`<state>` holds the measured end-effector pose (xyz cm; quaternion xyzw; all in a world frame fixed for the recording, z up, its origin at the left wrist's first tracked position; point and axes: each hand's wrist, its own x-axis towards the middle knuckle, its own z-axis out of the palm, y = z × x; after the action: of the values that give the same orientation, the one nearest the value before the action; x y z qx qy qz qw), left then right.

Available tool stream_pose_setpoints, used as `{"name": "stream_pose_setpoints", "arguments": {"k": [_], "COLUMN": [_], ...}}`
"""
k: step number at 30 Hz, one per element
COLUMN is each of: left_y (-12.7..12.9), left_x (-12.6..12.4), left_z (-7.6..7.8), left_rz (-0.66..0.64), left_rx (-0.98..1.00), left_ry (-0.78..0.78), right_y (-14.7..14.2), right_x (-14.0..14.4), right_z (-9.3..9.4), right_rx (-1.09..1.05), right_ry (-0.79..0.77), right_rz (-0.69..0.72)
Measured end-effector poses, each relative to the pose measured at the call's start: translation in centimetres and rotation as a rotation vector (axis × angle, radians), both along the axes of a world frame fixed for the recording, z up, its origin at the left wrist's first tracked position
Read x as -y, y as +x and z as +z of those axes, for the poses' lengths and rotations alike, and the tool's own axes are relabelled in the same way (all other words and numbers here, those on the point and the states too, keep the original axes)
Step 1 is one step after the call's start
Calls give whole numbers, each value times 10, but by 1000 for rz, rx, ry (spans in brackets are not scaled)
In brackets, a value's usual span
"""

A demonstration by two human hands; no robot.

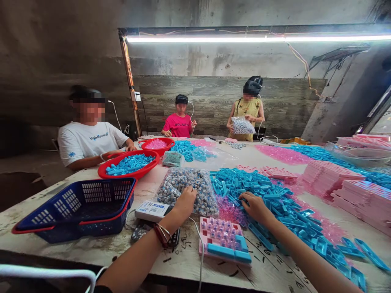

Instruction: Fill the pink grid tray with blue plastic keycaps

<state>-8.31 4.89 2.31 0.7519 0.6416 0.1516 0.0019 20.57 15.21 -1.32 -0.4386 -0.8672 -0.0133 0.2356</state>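
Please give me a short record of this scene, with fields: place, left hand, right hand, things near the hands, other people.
place: long work table under a tube light
left hand: left hand reaching into a clear bag of small grey parts
right hand: right hand on a heap of blue plastic pieces
near the hands: pink tray partly filled, blue basket, red bowl of blue pieces
other people: three persons at the far side
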Motion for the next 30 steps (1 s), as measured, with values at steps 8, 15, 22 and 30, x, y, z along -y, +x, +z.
{"name": "stream_pose_setpoints", "arguments": {"k": [8,15,22,30], "left_y": [0,0,14,8], "left_x": [-2,-1,12,18], "left_z": [-4,3,26,11], "left_rz": [1,-7,-209,-380], "left_rx": [31,121,330,351], "left_ry": [15,83,69,-200], "right_y": [1,-6,-46,-72], "right_x": [2,12,62,100], "right_z": [3,21,42,40], "right_rx": [-152,-362,-500,-251], "right_ry": [-30,-39,-180,-301], "right_rz": [2,-188,8,316]}}
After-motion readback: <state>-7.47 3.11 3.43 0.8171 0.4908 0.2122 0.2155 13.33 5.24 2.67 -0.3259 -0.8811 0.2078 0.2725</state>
